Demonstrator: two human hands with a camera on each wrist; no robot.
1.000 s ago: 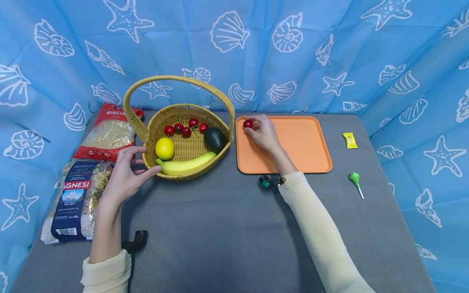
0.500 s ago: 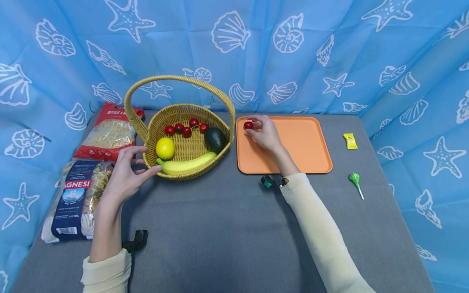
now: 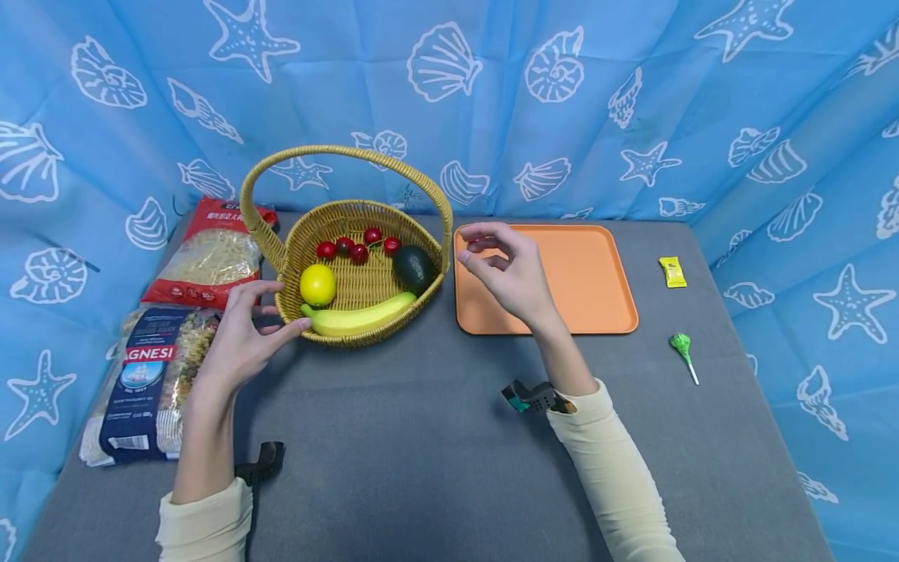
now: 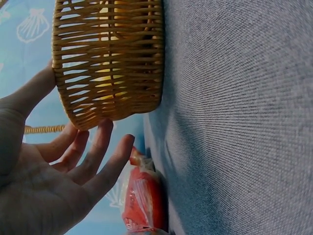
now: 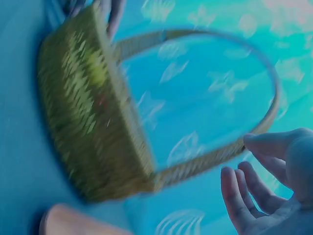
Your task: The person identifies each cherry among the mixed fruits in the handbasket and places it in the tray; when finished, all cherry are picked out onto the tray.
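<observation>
Your left hand (image 3: 242, 339) rests against the near left wall of the basket (image 3: 351, 332), thumb on the rim and fingers spread and relaxed beside the weave; the left wrist view shows the palm open next to the wicker. The basket stands on the grey worktop (image 3: 421, 453) and holds a lemon (image 3: 318, 284), a banana (image 3: 358, 316), an avocado (image 3: 413, 268) and several cherries (image 3: 358, 246). Your right hand (image 3: 509, 273) hovers over the left part of the orange tray (image 3: 597, 273), just right of the basket, fingers loosely curled and gripping nothing. Two pasta bags (image 3: 151, 375) lie left of the basket. A lollipop (image 3: 681, 347) and a yellow sweet (image 3: 672, 271) lie right of the tray.
</observation>
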